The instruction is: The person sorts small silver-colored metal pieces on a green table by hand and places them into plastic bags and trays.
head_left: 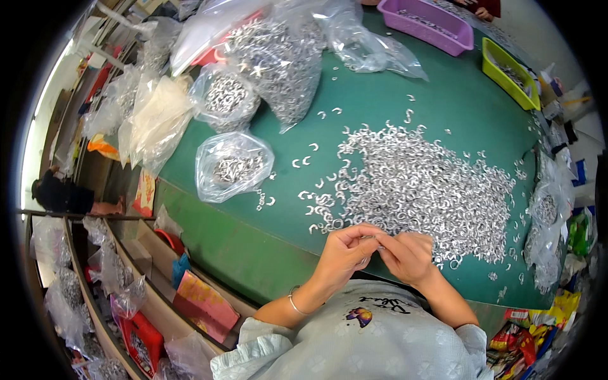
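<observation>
While 2 hands (345, 253) (410, 256) meet, green table (285, 215), silver pieces (430, 183), shelves (166, 306)

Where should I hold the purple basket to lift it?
I'd take the purple basket by the rim at both short ends, coming from outside: it's long and open-topped, and holding both ends should keep the silver pieces inside.

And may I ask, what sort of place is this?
Probably a small workshop handling metal parts: a large pile of silvery curved pieces lies on a green table, clear plastic bags hold many similar-looking pieces, and a purple basket holds more.
</observation>
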The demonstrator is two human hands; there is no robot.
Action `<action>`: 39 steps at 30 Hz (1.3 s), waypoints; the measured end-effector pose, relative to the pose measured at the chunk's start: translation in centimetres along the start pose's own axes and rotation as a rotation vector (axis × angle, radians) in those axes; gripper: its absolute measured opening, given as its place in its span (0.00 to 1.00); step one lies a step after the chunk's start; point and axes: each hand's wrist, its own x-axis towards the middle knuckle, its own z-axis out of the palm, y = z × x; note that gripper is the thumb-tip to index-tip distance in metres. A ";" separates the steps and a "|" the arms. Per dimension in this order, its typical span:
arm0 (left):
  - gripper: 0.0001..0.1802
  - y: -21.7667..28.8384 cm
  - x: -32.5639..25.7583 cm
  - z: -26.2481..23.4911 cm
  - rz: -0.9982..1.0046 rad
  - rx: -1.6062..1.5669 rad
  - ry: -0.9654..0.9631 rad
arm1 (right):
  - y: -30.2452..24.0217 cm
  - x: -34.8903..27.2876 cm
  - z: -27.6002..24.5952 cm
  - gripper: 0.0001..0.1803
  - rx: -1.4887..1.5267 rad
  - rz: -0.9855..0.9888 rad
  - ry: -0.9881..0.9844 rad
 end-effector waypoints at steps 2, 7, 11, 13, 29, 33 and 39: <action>0.08 -0.6 0.2 0.3 0.013 -0.015 -0.024 | -0.1 0.1 -0.9 0.17 -0.038 0.024 -0.037; 0.08 -1.4 0.1 1.5 -0.032 -0.044 -0.024 | -0.7 -0.9 -1.1 0.13 0.013 0.167 0.042; 0.09 -1.5 0.3 2.2 -0.011 -0.027 -0.003 | -1.0 -0.8 -1.5 0.11 0.079 0.238 0.080; 0.09 -1.4 0.3 2.5 0.017 -0.038 -0.018 | -1.1 -0.8 -1.6 0.10 0.103 0.305 0.104; 0.10 -2.0 -0.7 3.0 0.293 0.133 0.017 | -2.9 -1.6 -1.6 0.03 0.521 0.625 0.216; 0.12 -1.5 -1.0 2.8 0.194 0.096 0.012 | -2.8 -1.3 -2.0 0.03 0.459 0.611 0.139; 0.14 -0.5 -0.3 2.1 0.369 0.365 -0.088 | -2.5 -0.4 -2.8 0.01 0.538 0.668 -0.001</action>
